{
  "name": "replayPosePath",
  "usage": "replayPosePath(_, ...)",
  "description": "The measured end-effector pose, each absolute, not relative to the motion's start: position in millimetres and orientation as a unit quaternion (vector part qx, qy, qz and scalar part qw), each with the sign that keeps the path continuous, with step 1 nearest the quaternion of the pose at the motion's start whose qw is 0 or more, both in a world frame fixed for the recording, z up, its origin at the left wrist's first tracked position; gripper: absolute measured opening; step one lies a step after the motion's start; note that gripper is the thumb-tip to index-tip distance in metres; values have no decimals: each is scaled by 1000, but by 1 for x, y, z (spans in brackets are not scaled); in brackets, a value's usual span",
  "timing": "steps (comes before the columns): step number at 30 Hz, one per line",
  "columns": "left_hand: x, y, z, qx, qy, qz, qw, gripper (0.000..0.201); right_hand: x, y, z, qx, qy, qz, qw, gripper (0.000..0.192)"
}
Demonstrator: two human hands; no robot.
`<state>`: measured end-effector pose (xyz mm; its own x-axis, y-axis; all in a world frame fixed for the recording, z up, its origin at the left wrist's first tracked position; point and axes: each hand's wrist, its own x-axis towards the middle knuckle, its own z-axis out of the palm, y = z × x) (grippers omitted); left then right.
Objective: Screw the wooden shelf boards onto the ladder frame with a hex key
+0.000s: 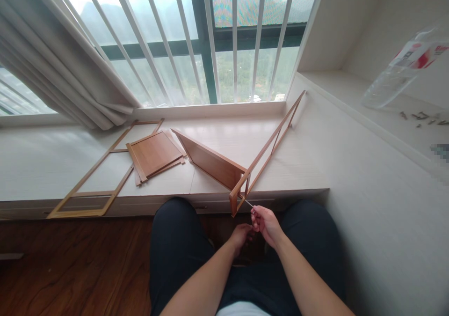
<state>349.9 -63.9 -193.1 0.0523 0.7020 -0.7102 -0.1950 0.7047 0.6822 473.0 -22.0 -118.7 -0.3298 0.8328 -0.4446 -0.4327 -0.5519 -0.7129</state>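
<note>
My right hand (265, 222) pinches a thin metal tool (247, 202) whose tip meets the near end of a slim wooden frame (267, 147). That frame stands on edge on the white window ledge (42, 166), joined to an upright brown wooden panel (213, 162). My left hand (242, 236) hangs lower between my knees, fingers curled; whether it holds anything is hidden. A second wooden frame (91, 171) lies flat on the ledge at the left, with stacked brown panels (154, 153) on it.
A clear plastic bag (403, 70) and several small metal fittings (421, 117) lie on a white shelf at the right. A curtain (59, 68) hangs at the left before the barred window (210, 40). Dark wood floor (70, 264) lies below the ledge.
</note>
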Motion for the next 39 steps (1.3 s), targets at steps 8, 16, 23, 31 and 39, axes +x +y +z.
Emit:
replayPosePath(8, 349, -61, -200, 237, 621, 277, 694, 30, 474, -23, -117, -404, -225, 795, 394, 34)
replayPosePath(16, 350, -63, -207, 267, 626, 254, 687, 33, 471, -25, -117, -396, -220, 794, 406, 35)
replayPosePath(23, 352, -64, -213, 287, 621, 250, 685, 35, 471, -27, -117, -402, -252, 758, 448, 36)
replayPosePath(31, 353, -64, -224, 302, 606, 256, 689, 25, 468, -35, -126, -474, -444, 616, 445, 37)
replayPosePath(39, 356, -64, -239, 317, 599, 256, 689, 17, 472, -38, -124, -490, -502, 556, 446, 32)
